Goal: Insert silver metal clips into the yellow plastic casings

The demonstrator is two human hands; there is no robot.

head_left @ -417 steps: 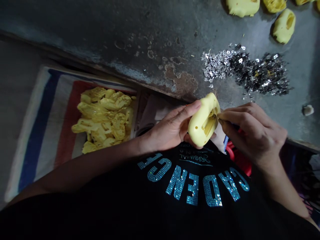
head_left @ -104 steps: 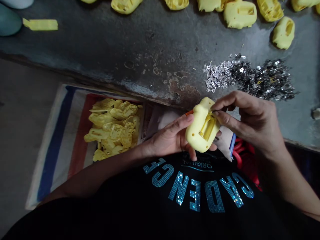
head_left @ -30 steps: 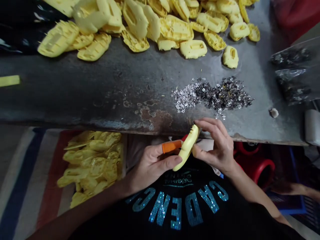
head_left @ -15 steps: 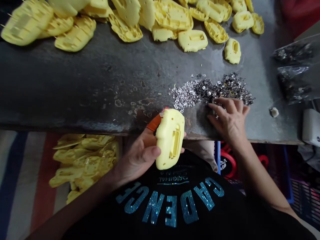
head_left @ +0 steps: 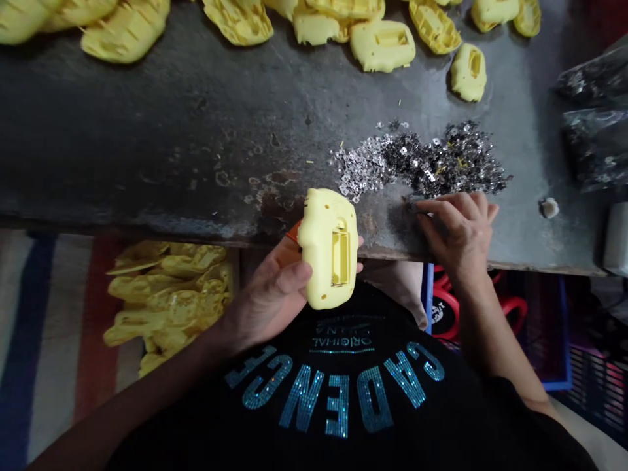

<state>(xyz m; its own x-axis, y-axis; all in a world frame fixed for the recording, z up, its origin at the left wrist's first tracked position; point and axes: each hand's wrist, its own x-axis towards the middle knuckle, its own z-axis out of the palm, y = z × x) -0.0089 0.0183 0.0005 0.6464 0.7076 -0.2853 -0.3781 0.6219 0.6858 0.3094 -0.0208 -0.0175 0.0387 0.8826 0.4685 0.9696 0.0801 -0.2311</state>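
My left hand (head_left: 267,294) grips a yellow plastic shell (head_left: 328,247) at the table's front edge, its open rectangular slot facing up. An orange finger cover shows just behind the shell. My right hand (head_left: 458,229) rests on the dark metal table (head_left: 196,150), fingers curled and pinching at the near edge of a pile of small shiny metal clips (head_left: 422,163). Whether a clip is between the fingertips is too small to see.
Several more yellow shells (head_left: 383,44) lie along the table's far side. A heap of yellow parts (head_left: 167,294) sits on a striped sack on the floor to the left. Dark plastic bags (head_left: 596,124) lie at the right. Red and blue items (head_left: 490,307) are under the table.
Since a second ago my right hand left the shell and reached to the clip pile. My left hand turned the shell slot-up and holds it alone.
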